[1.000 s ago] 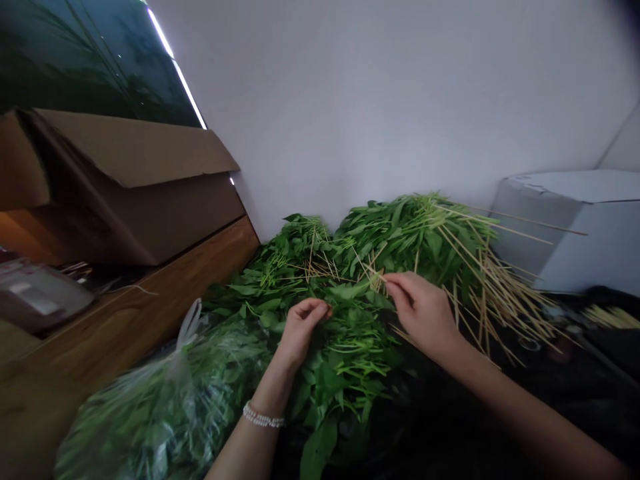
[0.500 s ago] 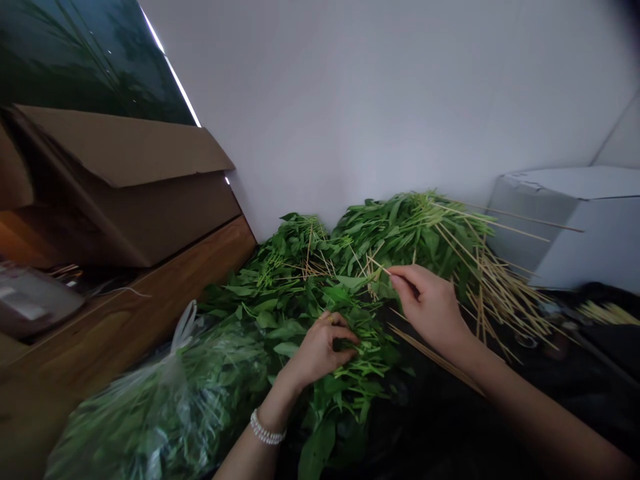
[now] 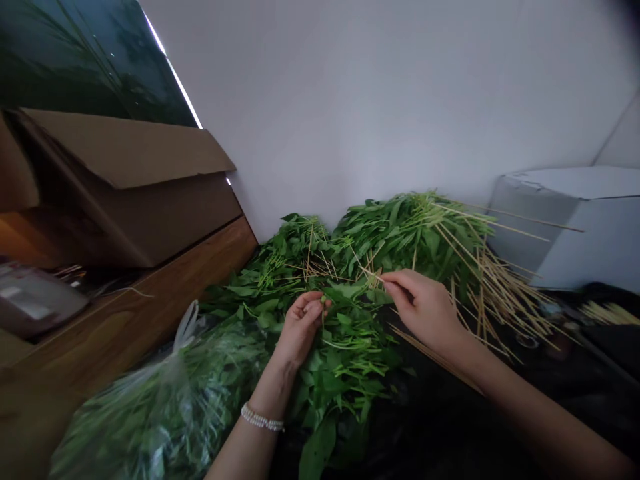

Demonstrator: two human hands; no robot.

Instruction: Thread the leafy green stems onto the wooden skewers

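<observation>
My left hand [image 3: 301, 327], with a beaded bracelet on its wrist, pinches a green stem [image 3: 324, 301] above the leaves in the middle. To the right, my right hand [image 3: 420, 303] holds a thin wooden skewer [image 3: 371, 273] between thumb and fingers, its tip pointing up and left. Below and between my hands lies a pile of cut leafy stems [image 3: 357, 363]. Behind them are leafy bunches [image 3: 395, 223] with skewers in them, and many skewers [image 3: 505, 293] fan out at the right.
A clear plastic bag of greens [image 3: 165, 400] stands at the lower left beside a wooden ledge [image 3: 215, 257]. An open cardboard box [image 3: 145, 220] rests on the ledge. A white box [image 3: 590, 227] is at the right, against the pale wall.
My left hand has risen and moved left from the leaf pile, now pinching a stem. My right hand has shifted slightly left and down with the skewer.
</observation>
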